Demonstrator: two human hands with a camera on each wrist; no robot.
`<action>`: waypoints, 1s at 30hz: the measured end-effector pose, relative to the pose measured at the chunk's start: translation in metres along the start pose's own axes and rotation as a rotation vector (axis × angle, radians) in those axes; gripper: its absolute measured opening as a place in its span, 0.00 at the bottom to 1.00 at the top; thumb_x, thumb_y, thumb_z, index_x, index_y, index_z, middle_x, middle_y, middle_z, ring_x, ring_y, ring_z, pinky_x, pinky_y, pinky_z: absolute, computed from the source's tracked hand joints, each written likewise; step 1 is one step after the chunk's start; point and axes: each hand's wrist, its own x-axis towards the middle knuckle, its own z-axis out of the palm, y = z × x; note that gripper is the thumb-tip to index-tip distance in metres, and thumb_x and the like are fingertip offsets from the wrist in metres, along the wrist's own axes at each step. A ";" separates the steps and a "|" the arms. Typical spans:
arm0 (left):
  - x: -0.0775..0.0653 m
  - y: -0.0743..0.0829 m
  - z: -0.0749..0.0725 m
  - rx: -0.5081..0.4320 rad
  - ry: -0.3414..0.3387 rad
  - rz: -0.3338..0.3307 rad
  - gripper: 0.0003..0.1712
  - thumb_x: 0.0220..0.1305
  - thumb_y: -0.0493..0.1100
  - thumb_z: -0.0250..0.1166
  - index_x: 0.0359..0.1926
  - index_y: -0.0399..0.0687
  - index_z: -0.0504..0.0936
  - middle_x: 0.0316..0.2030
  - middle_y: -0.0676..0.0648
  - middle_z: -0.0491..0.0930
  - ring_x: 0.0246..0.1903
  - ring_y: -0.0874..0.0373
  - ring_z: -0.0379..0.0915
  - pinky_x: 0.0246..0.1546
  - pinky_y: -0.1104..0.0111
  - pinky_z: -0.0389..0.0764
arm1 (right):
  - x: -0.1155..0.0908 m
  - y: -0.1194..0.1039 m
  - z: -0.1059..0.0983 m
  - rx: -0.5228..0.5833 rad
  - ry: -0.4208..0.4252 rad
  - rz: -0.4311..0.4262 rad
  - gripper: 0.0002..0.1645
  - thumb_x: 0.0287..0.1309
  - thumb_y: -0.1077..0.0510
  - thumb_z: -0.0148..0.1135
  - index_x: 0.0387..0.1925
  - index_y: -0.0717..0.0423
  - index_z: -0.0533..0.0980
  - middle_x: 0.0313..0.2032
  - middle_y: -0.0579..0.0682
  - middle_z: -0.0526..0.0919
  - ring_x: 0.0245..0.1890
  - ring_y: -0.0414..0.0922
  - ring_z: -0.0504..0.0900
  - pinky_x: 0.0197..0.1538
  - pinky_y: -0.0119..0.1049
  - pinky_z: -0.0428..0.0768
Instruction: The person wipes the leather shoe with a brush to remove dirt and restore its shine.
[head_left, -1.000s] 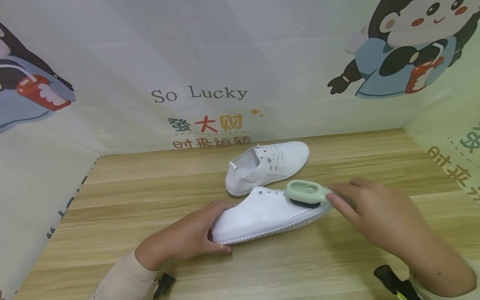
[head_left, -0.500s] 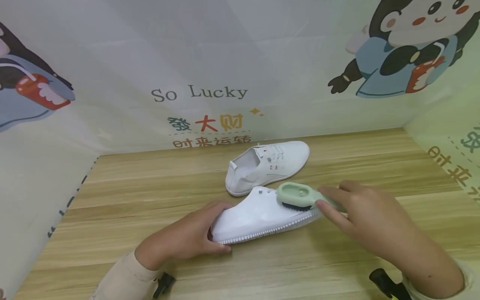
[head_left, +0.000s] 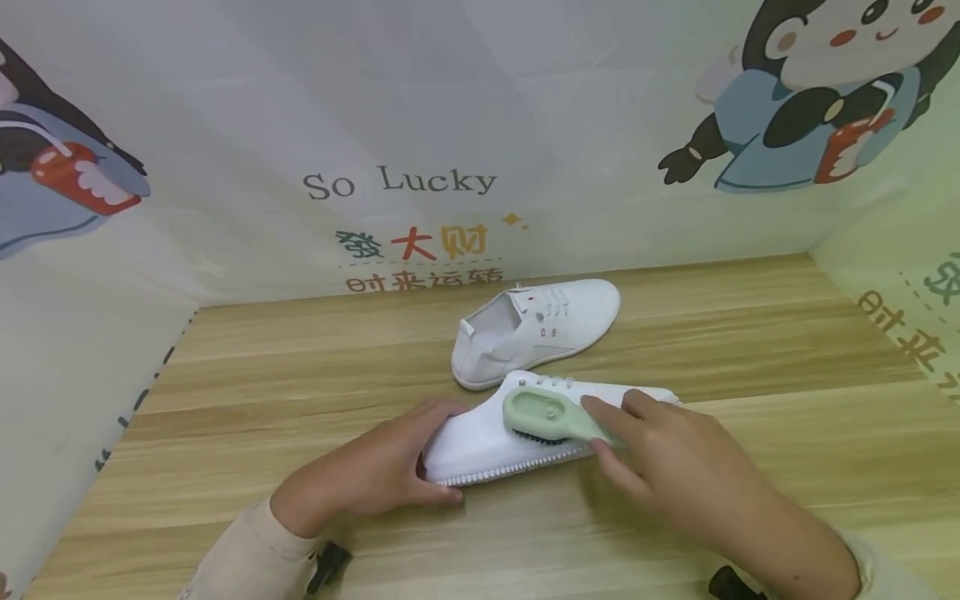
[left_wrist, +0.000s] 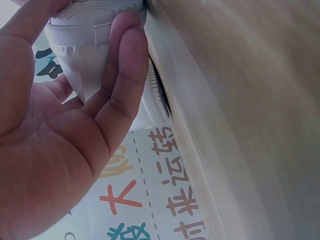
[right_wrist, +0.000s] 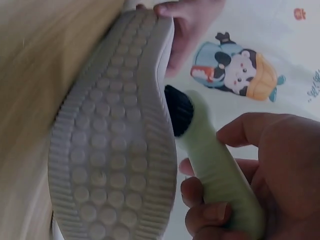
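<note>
A white sneaker (head_left: 468,442) lies tilted on its side, its knobbed sole (right_wrist: 112,145) facing the right wrist camera. My left hand (head_left: 382,458) grips it round the heel; in the left wrist view the fingers (left_wrist: 131,65) curl about the heel end. My right hand (head_left: 667,458) holds a pale green brush (head_left: 547,414) by its handle (right_wrist: 225,185). The brush's dark bristles (right_wrist: 179,110) are against the side of the shoe's upper, around its middle. Just behind stands a second white sneaker (head_left: 577,317), upright, toe to the right, touched by neither hand.
Both shoes are on a wood-grain tabletop (head_left: 262,392). A pale printed backdrop (head_left: 570,167) with cartoon figures and lettering rises behind it and along both sides. Black pieces (head_left: 327,567) show near the wrists.
My right hand has drawn the brush leftward along the shoe, from near the toe to around the middle. The left hand and both shoes have stayed in place.
</note>
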 end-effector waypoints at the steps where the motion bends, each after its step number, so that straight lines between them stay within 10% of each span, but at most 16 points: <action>1: -0.001 0.000 0.000 0.000 0.002 0.000 0.47 0.50 0.50 0.79 0.68 0.55 0.65 0.60 0.56 0.71 0.54 0.63 0.71 0.58 0.64 0.74 | 0.000 -0.004 0.002 -0.001 0.011 -0.012 0.23 0.59 0.51 0.65 0.56 0.49 0.81 0.28 0.42 0.73 0.21 0.34 0.62 0.23 0.29 0.65; 30: 0.000 -0.007 -0.002 -0.040 0.012 0.074 0.48 0.48 0.47 0.80 0.69 0.55 0.67 0.63 0.54 0.72 0.60 0.61 0.69 0.65 0.60 0.71 | 0.025 -0.047 0.020 0.069 -0.052 -0.068 0.24 0.62 0.48 0.65 0.58 0.49 0.80 0.29 0.42 0.72 0.23 0.35 0.64 0.26 0.29 0.67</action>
